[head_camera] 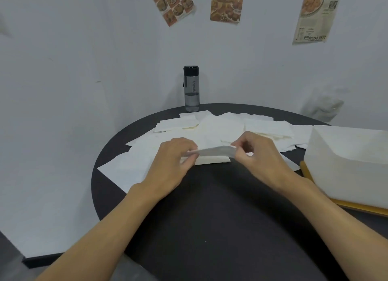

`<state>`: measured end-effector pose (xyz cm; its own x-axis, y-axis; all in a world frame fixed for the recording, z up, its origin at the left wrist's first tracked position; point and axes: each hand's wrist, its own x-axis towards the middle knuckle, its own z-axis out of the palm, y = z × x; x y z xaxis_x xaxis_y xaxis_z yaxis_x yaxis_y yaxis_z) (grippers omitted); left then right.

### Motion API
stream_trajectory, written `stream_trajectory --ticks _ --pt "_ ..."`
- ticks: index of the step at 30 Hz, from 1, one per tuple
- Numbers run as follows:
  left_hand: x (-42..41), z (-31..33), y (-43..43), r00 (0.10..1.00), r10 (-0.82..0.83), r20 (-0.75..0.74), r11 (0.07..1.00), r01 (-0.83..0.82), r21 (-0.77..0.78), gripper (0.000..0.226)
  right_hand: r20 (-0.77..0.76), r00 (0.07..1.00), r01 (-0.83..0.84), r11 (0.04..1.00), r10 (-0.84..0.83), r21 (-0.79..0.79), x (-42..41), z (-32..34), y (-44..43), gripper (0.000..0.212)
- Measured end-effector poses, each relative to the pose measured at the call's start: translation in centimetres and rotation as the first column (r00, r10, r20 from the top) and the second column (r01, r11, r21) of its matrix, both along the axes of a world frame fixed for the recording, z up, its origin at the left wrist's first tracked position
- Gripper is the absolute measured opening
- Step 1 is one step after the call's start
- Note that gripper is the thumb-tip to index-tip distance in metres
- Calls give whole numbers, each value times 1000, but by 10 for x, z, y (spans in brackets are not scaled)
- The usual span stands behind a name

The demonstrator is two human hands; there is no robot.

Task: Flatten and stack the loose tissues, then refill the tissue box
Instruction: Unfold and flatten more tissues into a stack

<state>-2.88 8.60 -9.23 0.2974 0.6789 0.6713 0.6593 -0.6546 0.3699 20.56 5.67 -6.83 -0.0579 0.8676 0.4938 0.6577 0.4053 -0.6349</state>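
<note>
Tissue [214,151] pinched between left hand [172,157] and right hand [259,152]; poster [315,16] reads "Pillsbury's BEST"

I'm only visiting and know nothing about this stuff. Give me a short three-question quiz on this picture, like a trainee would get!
1. True or false: the left hand and the right hand both pinch the same tissue stack.
2. Where is the water bottle? A) upright at the far edge of the table, near the wall; B) lying on its side at the near edge; C) in the right hand.
3. Fill in: the white tissue box sits on the person's ____ side.
Key: 1 true; 2 A; 3 right.
</note>
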Motion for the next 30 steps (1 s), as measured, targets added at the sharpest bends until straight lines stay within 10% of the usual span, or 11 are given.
stream_trajectory --ticks 5,14,22,30 --pt "1 12 -24 948 -12 318 980 74 -182 9 -335 927 -185 983 167 -22 -2 5 -5 13" --pt "-15 10 -49 914 19 404 892 167 -420 28 -161 943 -332 858 291 -392 3 -1 -5 26" --pt "-60 -5 -52 921 337 -195 901 -376 -215 26 187 928 -236 897 322 -374 6 -15 -3 20" --pt "-71 6 -46 901 337 -274 840 -419 -344 26 147 911 -320 883 386 -343 -1 -20 -6 13"
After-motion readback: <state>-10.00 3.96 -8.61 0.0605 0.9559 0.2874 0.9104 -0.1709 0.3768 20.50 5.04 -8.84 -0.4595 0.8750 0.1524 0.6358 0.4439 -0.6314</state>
